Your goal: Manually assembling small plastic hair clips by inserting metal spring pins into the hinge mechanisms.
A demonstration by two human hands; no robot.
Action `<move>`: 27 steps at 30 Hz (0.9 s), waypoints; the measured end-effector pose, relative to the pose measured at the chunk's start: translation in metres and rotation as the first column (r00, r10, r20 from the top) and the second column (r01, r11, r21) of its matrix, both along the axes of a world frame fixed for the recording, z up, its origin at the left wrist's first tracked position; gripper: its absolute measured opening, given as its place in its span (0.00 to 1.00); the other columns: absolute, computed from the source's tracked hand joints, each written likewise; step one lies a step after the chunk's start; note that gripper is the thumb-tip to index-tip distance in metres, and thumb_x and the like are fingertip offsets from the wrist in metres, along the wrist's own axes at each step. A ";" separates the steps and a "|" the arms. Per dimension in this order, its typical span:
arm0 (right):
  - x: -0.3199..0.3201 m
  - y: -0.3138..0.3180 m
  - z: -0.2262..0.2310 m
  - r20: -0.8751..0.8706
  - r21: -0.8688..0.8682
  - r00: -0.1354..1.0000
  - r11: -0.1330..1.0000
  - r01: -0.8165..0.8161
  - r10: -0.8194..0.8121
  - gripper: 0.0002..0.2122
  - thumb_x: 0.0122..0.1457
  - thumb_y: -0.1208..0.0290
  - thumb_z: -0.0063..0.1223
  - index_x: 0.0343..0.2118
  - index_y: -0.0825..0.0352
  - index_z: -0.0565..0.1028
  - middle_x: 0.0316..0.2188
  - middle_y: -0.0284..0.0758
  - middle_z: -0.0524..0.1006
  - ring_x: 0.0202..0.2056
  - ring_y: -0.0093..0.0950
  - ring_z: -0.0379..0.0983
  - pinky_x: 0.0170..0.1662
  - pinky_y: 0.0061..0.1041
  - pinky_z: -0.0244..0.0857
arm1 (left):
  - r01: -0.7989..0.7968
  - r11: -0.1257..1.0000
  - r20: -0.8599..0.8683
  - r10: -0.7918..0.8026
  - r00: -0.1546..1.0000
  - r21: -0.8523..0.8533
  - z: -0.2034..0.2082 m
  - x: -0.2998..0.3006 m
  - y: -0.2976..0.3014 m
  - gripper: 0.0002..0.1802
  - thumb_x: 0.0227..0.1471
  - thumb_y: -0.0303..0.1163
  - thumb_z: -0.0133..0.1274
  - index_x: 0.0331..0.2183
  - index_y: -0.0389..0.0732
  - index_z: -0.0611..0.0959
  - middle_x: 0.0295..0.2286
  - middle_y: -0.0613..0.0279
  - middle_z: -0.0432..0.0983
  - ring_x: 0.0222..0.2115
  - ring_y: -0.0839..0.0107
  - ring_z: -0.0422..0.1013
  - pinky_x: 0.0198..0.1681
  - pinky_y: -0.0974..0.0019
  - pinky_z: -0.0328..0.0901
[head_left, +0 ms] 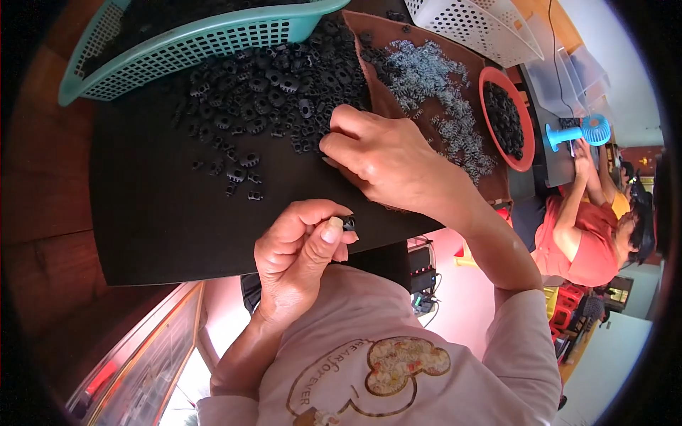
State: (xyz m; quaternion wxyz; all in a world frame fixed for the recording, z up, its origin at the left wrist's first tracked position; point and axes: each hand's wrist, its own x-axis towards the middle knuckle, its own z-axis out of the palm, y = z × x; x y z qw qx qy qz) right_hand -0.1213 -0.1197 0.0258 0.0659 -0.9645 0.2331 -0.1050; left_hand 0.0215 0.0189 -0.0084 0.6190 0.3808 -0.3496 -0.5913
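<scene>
My left hand (298,248) is near the table's front edge, its thumb and fingers closed on a small black hair claw clip piece (348,224). Most of that piece is hidden by the fingertips. Farther up, my right hand (380,153) reaches to the near right edge of a heap of small black claw clip parts (263,89). Its fingers are pinched together, and whatever they grip is hidden. Several loose clip parts (238,172) lie left of the heap. Beyond my right hand, small silvery metal springs (433,78) are spread over a brown cloth (380,89).
A teal plastic basket (206,50) stands behind the heap on the dark table (156,206). A red bowl (485,89) of black parts sits to the right, below a white perforated basket (476,25). Farther right are a blue fan (595,130) and people (579,245) seated nearby.
</scene>
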 end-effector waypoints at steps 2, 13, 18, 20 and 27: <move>0.001 0.002 0.002 0.049 0.047 0.999 0.999 0.018 -0.020 0.07 0.46 0.75 0.57 0.27 0.67 0.71 0.32 0.35 0.68 0.32 0.35 0.75 0.28 0.32 0.70 | -0.016 1.000 -0.032 0.016 0.999 0.000 0.000 0.000 0.000 0.11 0.60 0.31 0.50 0.40 0.33 0.77 0.28 0.63 0.76 0.24 0.83 0.68 0.30 0.77 0.66; -0.024 0.024 0.027 0.373 0.616 0.895 0.786 -0.042 -0.244 0.06 0.53 0.78 0.58 0.30 0.69 0.71 0.22 0.37 0.73 0.23 0.30 0.71 0.26 0.27 0.63 | -0.093 0.996 -0.100 0.094 0.991 0.014 0.000 -0.003 -0.007 0.12 0.61 0.33 0.50 0.41 0.34 0.77 0.26 0.62 0.76 0.22 0.81 0.67 0.28 0.76 0.66; -0.030 0.033 0.026 0.447 0.713 0.835 0.691 -0.115 -0.322 0.04 0.54 0.79 0.58 0.32 0.70 0.73 0.23 0.35 0.75 0.24 0.24 0.72 0.27 0.23 0.64 | -0.082 0.997 -0.108 0.082 0.991 0.005 0.001 -0.006 -0.009 0.12 0.62 0.33 0.49 0.42 0.34 0.76 0.26 0.62 0.75 0.22 0.81 0.66 0.28 0.76 0.64; -0.032 0.034 0.024 0.471 0.728 0.821 0.668 -0.157 -0.321 0.05 0.55 0.79 0.57 0.33 0.70 0.74 0.24 0.35 0.75 0.25 0.23 0.72 0.28 0.22 0.65 | -0.079 0.997 -0.121 0.080 0.989 0.007 0.001 -0.007 -0.009 0.12 0.62 0.32 0.48 0.42 0.34 0.76 0.26 0.62 0.75 0.22 0.81 0.65 0.28 0.77 0.64; -0.032 0.037 0.018 0.495 0.765 0.791 0.611 -0.201 -0.360 0.05 0.56 0.79 0.56 0.34 0.71 0.73 0.26 0.34 0.76 0.27 0.21 0.73 0.29 0.21 0.66 | -0.077 0.997 -0.100 0.078 0.992 0.017 0.002 -0.009 -0.010 0.11 0.62 0.32 0.48 0.42 0.34 0.76 0.26 0.63 0.74 0.23 0.81 0.64 0.28 0.78 0.61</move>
